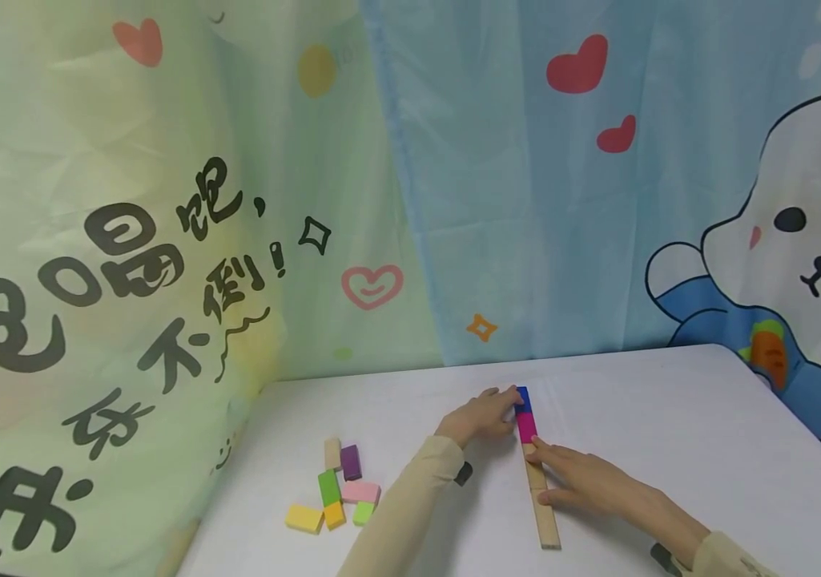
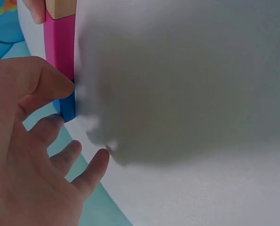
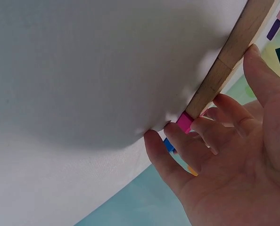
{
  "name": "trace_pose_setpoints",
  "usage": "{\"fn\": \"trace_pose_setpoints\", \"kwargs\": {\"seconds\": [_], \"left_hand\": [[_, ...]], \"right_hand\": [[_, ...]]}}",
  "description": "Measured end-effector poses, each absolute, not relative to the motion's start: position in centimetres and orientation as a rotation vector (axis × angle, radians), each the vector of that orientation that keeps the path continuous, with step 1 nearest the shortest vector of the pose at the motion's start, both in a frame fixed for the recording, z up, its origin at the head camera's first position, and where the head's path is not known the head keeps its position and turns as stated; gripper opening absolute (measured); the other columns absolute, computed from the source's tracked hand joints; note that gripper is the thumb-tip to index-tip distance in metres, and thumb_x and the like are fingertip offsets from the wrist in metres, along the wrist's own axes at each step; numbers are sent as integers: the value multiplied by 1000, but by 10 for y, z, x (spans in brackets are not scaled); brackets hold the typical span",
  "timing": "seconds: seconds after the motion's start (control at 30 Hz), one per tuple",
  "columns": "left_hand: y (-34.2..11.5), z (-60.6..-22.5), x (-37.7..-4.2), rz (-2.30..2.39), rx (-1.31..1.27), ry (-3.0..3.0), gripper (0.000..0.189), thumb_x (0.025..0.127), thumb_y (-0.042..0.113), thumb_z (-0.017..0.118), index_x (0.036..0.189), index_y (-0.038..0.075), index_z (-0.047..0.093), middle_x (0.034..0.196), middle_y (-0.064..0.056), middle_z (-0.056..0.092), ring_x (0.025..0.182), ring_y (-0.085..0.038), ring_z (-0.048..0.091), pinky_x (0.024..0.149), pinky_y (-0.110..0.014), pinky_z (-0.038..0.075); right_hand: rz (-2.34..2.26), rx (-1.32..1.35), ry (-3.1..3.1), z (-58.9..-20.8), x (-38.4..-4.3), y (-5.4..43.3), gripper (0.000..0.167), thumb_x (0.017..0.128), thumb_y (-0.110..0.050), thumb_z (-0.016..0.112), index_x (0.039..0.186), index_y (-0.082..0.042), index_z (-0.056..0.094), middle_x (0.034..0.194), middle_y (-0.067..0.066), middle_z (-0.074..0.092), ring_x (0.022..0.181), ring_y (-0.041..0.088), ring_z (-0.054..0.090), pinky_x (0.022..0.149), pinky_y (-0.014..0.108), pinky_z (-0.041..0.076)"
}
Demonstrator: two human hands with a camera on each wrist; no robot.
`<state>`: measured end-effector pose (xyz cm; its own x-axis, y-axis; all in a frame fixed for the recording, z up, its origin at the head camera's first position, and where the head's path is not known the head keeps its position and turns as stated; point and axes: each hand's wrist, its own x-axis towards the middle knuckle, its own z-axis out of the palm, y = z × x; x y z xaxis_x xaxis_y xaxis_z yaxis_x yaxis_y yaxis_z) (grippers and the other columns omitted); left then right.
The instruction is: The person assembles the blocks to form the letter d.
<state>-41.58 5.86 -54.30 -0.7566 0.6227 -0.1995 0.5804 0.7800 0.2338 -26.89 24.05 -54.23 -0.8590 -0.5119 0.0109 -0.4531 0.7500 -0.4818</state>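
At the bottom of the head view I see two beige sleeves [image 1: 410, 505], soft cloth with a dull weave, reaching over a matte white surface [image 1: 670, 425]. Between them, low and right of centre, the near end of a straight row shows plain wooden blocks [image 1: 545, 521], smooth and pale with faint grain and a fine seam. The right hand [image 1: 590, 481] lies along their right side, thumb and fingers well spread, tips touching the wood without gripping. Across at lower left sits a loose cluster: a yellow block [image 1: 304, 518] and an orange block [image 1: 334, 514] nearest, light green, pink and darker green ones behind, then a purple block [image 1: 351, 462] beside a bare wooden one, all crisp-edged little bricks. Farther up the row a glossy magenta block [image 1: 526, 427] meets the wood, and at the far end, just right of centre, is the blue block [image 1: 524, 406], which the left hand [image 1: 482, 417] appears to pinch between thumb and finger. I'd judge the step in hand to be truing this line end to end; the next move would want gentle, level pressure so the joints stay closed. Beyond hangs a creased, printed cloth backdrop [image 1: 497, 240].
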Motion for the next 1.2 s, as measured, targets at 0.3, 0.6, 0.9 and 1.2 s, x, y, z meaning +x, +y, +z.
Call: {"fn": "trace_pose_setpoints", "kwargs": {"seconds": [0.3,0.6,0.9,1.2], "left_hand": [[60,-539,-415,227,916,2709,43,97,27,62,138,33,50,153,11,49,151,-20,33,116,-45,40],[58,-542,-417,205,949,2715,43,98,26,61,139,31,50,154,10,48,150,-22,34,117,-45,39],[59,-541,-417,179,957,2721,42,99,28,59,140,32,51,157,11,44,151,-21,33,118,-46,37],[58,-537,-415,125,1022,2747,44,100,25,57,143,28,55,159,11,41,148,-21,37,119,-38,37]], "right_hand": [[-689,-811,2863,-543,-270,239,66,92,-49,67,140,-5,56,145,24,54,126,46,56,94,64,50],[-681,-760,2845,-541,-274,237,64,90,-49,69,137,-6,58,144,25,55,128,49,54,92,70,48],[-672,-779,2847,-538,-272,238,73,90,-49,69,141,1,52,141,18,59,127,46,55,96,63,49],[-684,-774,2840,-538,-271,237,66,91,-48,68,138,-4,56,144,25,54,128,48,54,97,64,48]]}}
